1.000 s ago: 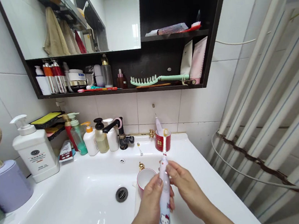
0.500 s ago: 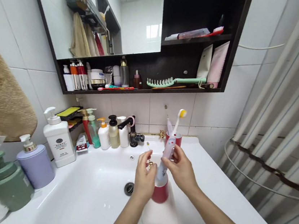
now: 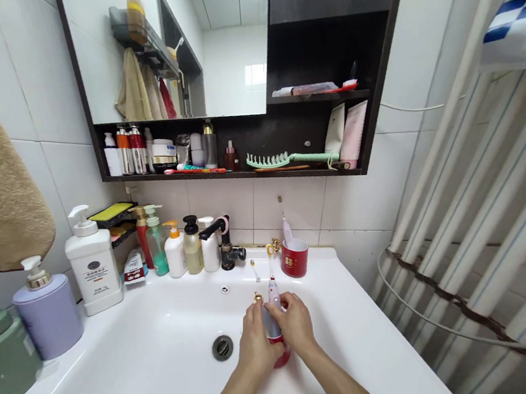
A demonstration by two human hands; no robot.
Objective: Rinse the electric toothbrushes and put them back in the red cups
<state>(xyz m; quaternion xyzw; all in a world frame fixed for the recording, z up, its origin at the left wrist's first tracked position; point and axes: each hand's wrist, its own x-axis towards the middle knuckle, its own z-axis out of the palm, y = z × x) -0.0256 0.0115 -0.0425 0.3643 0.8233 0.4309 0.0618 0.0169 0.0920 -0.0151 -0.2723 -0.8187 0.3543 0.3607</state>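
At the right of the sink (image 3: 167,356), we do best steadying the red cup (image 3: 281,357) with our left hand (image 3: 254,342) curled around it while our right hand (image 3: 297,322) pinches the toothbrush (image 3: 273,290), handle upright in the cup.

We see an electric toothbrush (image 3: 273,293) with a pale pinkish-lilac handle, a slim white neck and a small yellow-rimmed head. It stands nearly upright, head up, its lower end down inside a red cup (image 3: 282,360) with a pale inner wall. We see the cup upright, mouth up, mostly covered, over the right part of the white sink (image 3: 144,365).
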